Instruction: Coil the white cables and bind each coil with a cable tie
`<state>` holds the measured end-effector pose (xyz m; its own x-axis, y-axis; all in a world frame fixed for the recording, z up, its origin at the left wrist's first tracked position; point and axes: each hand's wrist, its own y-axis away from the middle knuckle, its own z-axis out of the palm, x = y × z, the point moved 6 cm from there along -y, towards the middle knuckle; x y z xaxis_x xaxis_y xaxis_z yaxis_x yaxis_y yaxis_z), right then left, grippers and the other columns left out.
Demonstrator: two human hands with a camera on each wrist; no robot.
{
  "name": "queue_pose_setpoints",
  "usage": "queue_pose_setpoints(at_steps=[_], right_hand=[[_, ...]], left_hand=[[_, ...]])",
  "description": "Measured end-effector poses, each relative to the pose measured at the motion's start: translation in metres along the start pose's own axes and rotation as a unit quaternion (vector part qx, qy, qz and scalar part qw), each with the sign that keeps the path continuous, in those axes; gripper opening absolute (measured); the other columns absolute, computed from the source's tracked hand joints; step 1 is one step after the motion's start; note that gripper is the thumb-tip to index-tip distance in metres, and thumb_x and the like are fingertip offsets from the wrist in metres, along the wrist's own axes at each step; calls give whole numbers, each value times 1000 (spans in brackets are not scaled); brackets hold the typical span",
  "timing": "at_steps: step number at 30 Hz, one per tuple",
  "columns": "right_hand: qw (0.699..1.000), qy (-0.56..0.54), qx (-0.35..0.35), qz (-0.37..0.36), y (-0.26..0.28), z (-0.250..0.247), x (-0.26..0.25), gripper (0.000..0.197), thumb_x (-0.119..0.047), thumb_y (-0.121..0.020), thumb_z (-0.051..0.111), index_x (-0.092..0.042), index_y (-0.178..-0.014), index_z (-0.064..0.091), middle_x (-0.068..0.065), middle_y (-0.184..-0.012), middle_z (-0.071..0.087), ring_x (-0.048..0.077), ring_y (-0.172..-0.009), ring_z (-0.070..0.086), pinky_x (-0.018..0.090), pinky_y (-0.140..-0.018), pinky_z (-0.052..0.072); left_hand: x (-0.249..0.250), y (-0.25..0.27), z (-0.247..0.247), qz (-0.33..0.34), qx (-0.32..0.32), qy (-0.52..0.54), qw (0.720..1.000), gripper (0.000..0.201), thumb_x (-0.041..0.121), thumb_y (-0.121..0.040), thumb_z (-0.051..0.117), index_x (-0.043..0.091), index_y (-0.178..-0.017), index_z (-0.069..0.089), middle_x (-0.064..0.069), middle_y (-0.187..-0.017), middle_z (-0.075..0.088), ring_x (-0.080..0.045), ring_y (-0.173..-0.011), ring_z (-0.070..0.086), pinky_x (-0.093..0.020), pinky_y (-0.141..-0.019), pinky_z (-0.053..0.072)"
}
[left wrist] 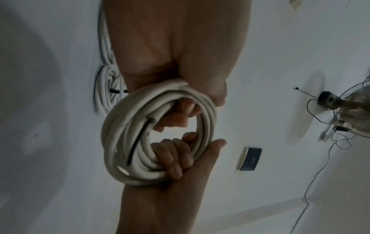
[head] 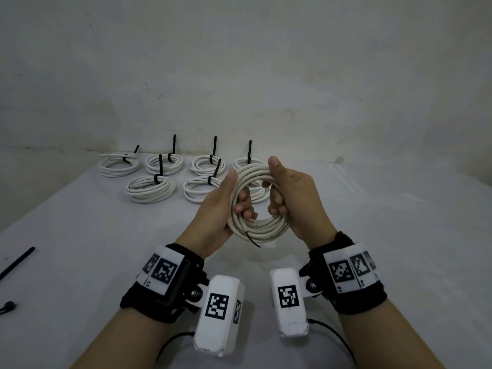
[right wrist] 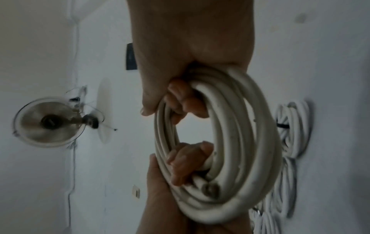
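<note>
Held above the bench (head: 80,222), a springy, light white cable coil (head: 255,227) (untied) is clasped by left hand (head: 221,206) and right hand (head: 295,198), fingers curled through opposite sides, the best hold.

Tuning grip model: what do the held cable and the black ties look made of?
Held cable coil: matte off-white sheath, probably PVC or rubber; it bends smoothly and shows light scuffs. Black ties, like the loose cable tie on the table: thin, stiff, smooth strips, likely nylon; tails on bound coils stand upright.
</note>
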<state>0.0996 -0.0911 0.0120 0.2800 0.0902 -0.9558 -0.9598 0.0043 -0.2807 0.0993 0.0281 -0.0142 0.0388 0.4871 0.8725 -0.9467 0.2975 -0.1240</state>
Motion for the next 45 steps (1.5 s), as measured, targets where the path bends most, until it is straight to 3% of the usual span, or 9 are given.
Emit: queue_pose_setpoints(at_steps=[3, 8, 16, 23, 29, 34, 37, 40, 45], right_hand=[[992, -114, -27, 47, 1, 10, 14, 50, -58, -74, 53, -9, -64, 52, 0, -42, 40, 14, -41, 45, 30, -55, 41], [985, -166, 32, 37, 3, 14, 16, 54, -64, -73, 47, -12, -59, 41, -1, -42, 28, 12, -37, 31, 22, -40, 29], [971, -202, 101, 82, 2, 9, 27, 51, -46, -93, 52, -13, -56, 37, -3, -39, 24, 12, -33, 22, 25, -43, 38], [970, -196, 100, 107, 5, 17, 33, 50, -44, -94, 51, -14, -57, 37, -3, -39, 22, 11, -32, 21, 22, -40, 37], [973, -194, 62, 112, 12, 31, 39, 49, -44, -95, 50, -15, -59, 35, -5, -39, 20, 10, -32, 21, 21, -41, 34], [970, -213, 40, 113, 12, 36, 43, 46, -46, -92, 51, -17, -61, 34, -6, -40, 22, 8, -30, 23, 16, -40, 35], [968, -225, 11, 110, 15, 43, 40, 49, -55, -71, 64, -17, -60, 35, -6, -39, 21, 8, -29, 22, 15, -40, 37], [970, -220, -8, 100, 18, 46, 37, 51, -58, -56, 69, -19, -59, 37, -7, -40, 24, 8, -30, 21, 16, -41, 38], [971, -219, -1, 96, 19, 45, 38, 41, -49, -88, 55, -20, -64, 37, -7, -44, 29, 7, -31, 21, 17, -42, 37]], left_hand=[[4, -2, -7, 24, 29, 55, 998, 49, 52, -95, 30, 14, -64, 38, 4, -47, 33, -9, -44, 40, -27, -63, 43], [5, -4, -10, 43, 29, 49, 997, 50, 52, -94, 29, 14, -63, 40, 1, -54, 44, -11, -53, 49, -26, -66, 45], [7, -3, -16, 18, 29, -164, 986, 55, 50, -98, 24, 15, -68, 53, -1, -65, 50, -11, -55, 46, -20, -56, 42], [28, 12, -38, -24, 29, -286, 958, 44, 47, -99, 33, 19, -108, 66, -2, -94, 69, -13, -87, 64, -30, -86, 50], [92, 73, -116, -69, 130, -479, 865, 35, 40, -98, 41, 17, -112, 63, -2, -111, 66, -18, -102, 61, -26, -86, 42], [140, 134, -204, -171, 273, -661, 678, 41, 39, -96, 50, 5, -116, 59, -11, -122, 57, -27, -115, 53, -30, -89, 38], [153, 167, -240, -241, 319, -696, 596, 41, 34, -95, 53, -3, -110, 60, -24, -115, 59, -35, -114, 55, -33, -83, 41], [145, 182, -261, -299, 315, -685, 585, 44, 29, -92, 61, -11, -110, 58, -24, -103, 61, -32, -88, 56, -34, -72, 44], [140, 176, -269, -285, 333, -679, 589, 41, 25, -86, 67, 9, -57, 43, -4, -60, 47, -18, -53, 45, -29, -63, 41]])
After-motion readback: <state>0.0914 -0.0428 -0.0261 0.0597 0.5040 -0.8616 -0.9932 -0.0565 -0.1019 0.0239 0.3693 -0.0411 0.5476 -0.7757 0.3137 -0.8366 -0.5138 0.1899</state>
